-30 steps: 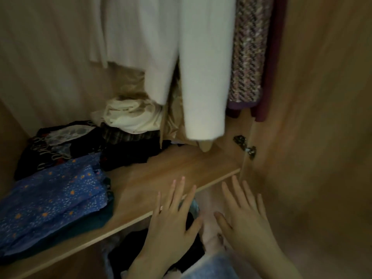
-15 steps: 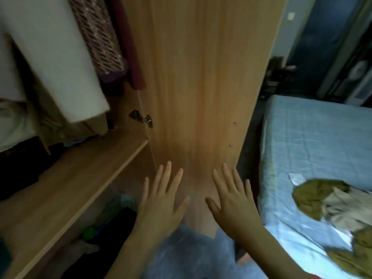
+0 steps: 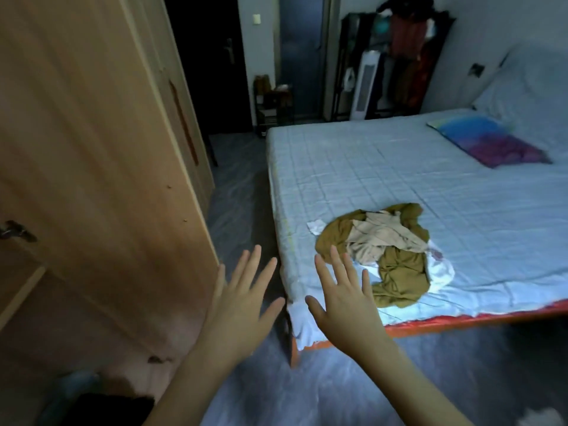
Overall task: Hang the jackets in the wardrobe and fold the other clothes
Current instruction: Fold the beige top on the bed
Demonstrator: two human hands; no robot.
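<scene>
Your left hand (image 3: 242, 305) and right hand (image 3: 344, 299) are both raised in front of you, palms down, fingers spread wide and holding nothing. The left one hovers by the edge of the open wardrobe door (image 3: 101, 179); the right one is over the near corner of the bed (image 3: 399, 167).

Just past your right fingertips, on the pale checked sheet near that corner, lies the crumpled pile of clothes (image 3: 381, 250): an olive-brown garment (image 3: 399, 272) tangled with a beige garment (image 3: 378, 238) on top, and a bit of white cloth (image 3: 442, 272) showing under the right edge. You cannot yet tell which piece is a jacket and which is for folding.

Expect all of it to be light, soft and limp. It will sag and trail when you lift it, and the pieces will likely drag each other along. Pinch the beige piece by a free edge first and peel it off. Then find a collar or shoulder seam on the olive one; a hold there should let it hang straight.

Further back, a colourful pillow (image 3: 488, 142) lies near the head of the bed, well apart from the pile.
</scene>
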